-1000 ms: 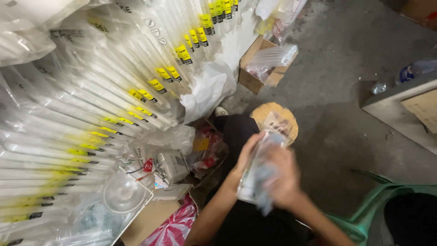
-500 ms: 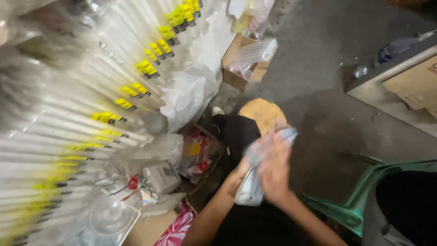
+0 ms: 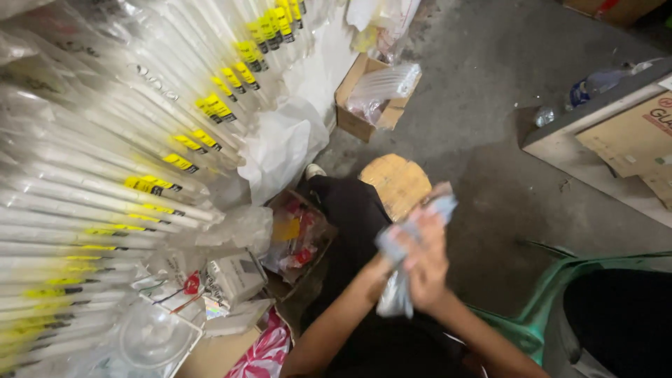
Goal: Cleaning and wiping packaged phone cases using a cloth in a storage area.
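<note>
Both my hands are together in front of me over my dark-trousered leg, blurred by motion. My right hand (image 3: 428,260) and my left hand (image 3: 387,268) are wrapped around a clear plastic packet (image 3: 396,288), which is long and crumpled and sticks out above and below the fingers. Just beyond the hands sits a round wooden stool top (image 3: 396,182) on the concrete floor.
A large stack of long white tubes with yellow labels in plastic sleeves (image 3: 126,161) fills the left. A small white box (image 3: 233,278) and red-printed packets (image 3: 297,241) lie near my leg. A cardboard box (image 3: 364,105) holds plastic bags. A green plastic chair (image 3: 553,294) stands at right.
My hands with the plastic packet have shifted slightly and keep working it; the camera has tilted a little, moving the tubes and stool in the view.
</note>
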